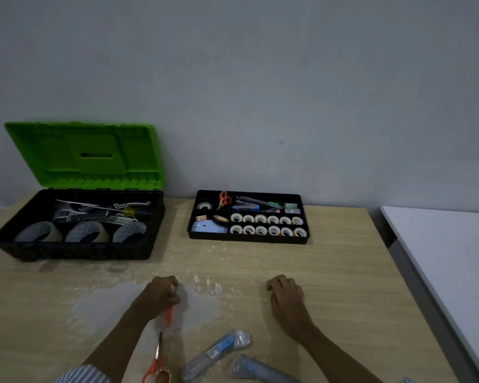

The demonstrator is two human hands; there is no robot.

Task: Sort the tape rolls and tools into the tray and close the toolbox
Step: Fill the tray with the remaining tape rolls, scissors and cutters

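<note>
My left hand (161, 295) is a fist on the table's near middle and grips a small orange tool (168, 316), mostly hidden, that sticks out below the palm. My right hand (286, 298) rests on the wood with fingers loosely curled, holding nothing. Orange-handled scissors (156, 357) and a small tape roll (163, 375) lie by my left forearm. Two wrapped blue tools (219, 351) (260, 370) lie near the front edge. The black tray (248, 240) at the back holds several small tape rolls (266, 225), scissors and office items.
The toolbox (75, 250) stands at the back left, its green lid (86, 153) upright against the wall. Inside are three large tape rolls (85, 232), a wrench and a screwdriver. A white table (454, 258) adjoins on the right. A pale smear marks the wood under my left hand.
</note>
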